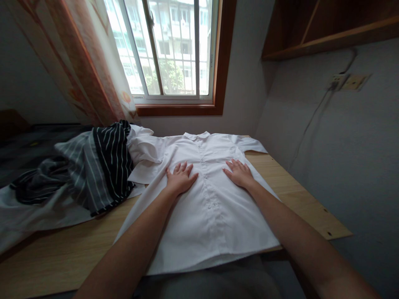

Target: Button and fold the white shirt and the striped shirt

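A white button-up shirt (193,224) with a collar and short sleeves lies front side up, spread out on a wooden board (299,199). Its collar points toward the window and its hem reaches the near edge. On the left half of the shirt front rests my left hand (180,176), flat with fingers spread. My right hand (239,172) lies flat on the other half, fingers apart, just right of the button line. Neither hand grips the cloth. The shirt's left-side sleeve looks rumpled, while the right-side one extends outward.
Heaped left of the shirt are striped black and grey clothes (106,166) and other white cloth (59,218). Behind stands a barred window (177,54) with a patterned curtain (84,62). A wooden shelf (330,39) and a plugged-in cord (307,124) are on the right wall.
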`<action>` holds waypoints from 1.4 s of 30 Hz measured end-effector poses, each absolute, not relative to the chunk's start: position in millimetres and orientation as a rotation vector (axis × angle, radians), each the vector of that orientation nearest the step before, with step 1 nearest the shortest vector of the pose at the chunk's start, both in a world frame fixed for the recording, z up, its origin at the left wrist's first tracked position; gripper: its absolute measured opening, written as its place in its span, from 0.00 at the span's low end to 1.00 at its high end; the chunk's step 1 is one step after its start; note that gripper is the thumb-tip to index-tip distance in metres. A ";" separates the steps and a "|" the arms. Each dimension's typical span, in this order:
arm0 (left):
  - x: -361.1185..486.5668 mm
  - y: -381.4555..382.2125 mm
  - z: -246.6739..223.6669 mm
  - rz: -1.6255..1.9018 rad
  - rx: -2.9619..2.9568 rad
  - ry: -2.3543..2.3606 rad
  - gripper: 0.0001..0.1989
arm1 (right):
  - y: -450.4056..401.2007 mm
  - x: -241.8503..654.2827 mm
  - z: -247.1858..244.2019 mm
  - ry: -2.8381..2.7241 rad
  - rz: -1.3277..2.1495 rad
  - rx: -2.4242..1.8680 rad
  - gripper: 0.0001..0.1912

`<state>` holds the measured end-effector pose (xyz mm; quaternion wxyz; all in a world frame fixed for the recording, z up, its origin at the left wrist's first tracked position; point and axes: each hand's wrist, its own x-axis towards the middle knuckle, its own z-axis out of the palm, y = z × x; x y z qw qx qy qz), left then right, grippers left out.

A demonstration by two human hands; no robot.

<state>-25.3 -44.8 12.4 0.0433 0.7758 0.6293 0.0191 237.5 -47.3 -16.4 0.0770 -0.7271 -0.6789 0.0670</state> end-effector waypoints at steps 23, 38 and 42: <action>-27.0 -47.3 6.4 0.339 2.769 1.593 0.21 | -49.2 229.1 -9.7 -2.052 0.043 -1.945 0.22; -2.1 -108.8 13.7 0.185 2.660 1.686 0.23 | -102.4 170.4 1.6 -2.315 0.247 -1.506 0.22; -9.2 -107.9 11.2 0.225 2.711 1.584 0.23 | -106.5 173.7 0.0 -2.339 0.257 -1.492 0.23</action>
